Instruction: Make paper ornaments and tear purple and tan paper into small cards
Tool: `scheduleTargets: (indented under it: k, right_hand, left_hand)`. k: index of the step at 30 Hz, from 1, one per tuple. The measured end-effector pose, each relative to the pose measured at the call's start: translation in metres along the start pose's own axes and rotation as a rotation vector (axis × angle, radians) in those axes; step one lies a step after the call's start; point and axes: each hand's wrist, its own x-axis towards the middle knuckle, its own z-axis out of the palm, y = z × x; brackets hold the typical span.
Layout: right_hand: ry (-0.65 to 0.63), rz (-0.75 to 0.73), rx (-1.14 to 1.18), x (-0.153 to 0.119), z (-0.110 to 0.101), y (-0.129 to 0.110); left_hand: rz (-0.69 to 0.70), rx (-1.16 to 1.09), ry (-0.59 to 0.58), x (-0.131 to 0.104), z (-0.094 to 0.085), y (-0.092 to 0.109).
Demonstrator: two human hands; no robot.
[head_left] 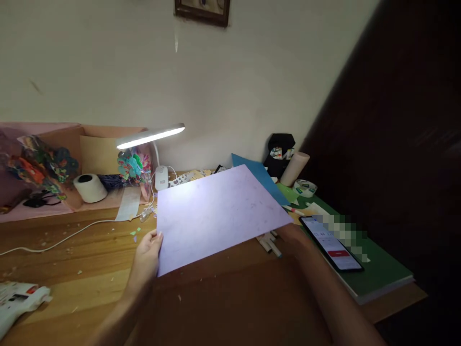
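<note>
A lilac sheet of paper or card [216, 211] is held up over the table, slightly tilted, with lamp light shining on its left part. My left hand [149, 247] grips its left edge, thumb on top and fingers behind. At the right corner, my right hand [290, 235] holds the sheet from below; its fingers are hidden under it. Behind the sheet lies a blue sheet [264, 175], partly covered. Several small marker-like sticks [270, 244] show just below the lilac sheet's front edge.
A lit desk lamp [151, 137] stands behind. Left are pink boxes [115, 129] with colourful cutouts, a thread cone [90, 188] and a white glue-gun-like tool [21, 302]. Right, a phone [331, 244] lies on green sheets [382, 269], near a tape roll [305, 188] and black holder [279, 146].
</note>
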Motion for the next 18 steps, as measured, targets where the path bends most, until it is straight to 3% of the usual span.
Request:
scheduleTargets:
  k: [3, 6, 8, 10, 14, 16, 18]
  right_hand:
    - [-0.297, 0.022, 0.122, -0.013, 0.016, -0.002]
    - [-0.420, -0.019, 0.226, -0.019, 0.031, 0.001]
    - [-0.363, -0.013, 0.184, -0.021, 0.037, 0.008]
    - [-0.214, -0.051, 0.084, -0.022, 0.039, 0.018]
    - [-0.019, -0.213, -0.152, -0.028, 0.044, 0.033]
    - [-0.084, -0.317, -0.294, -0.035, 0.049, 0.032]
    - [-0.229, -0.451, -0.458, -0.043, 0.053, 0.028]
  left_hand:
    - [0.015, -0.107, 0.038, -0.006, 0.015, -0.017]
    - [0.041, -0.119, -0.063, -0.022, 0.023, -0.032]
    - [0.013, -0.054, -0.171, -0.033, 0.025, -0.038]
    - [-0.026, -0.015, -0.242, -0.041, 0.023, -0.041]
    - [-0.073, -0.097, -0.284, -0.039, 0.016, -0.040]
    - [-0.083, -0.160, -0.315, -0.034, 0.013, -0.040]
    - [-0.084, -0.218, -0.327, -0.030, 0.011, -0.039]
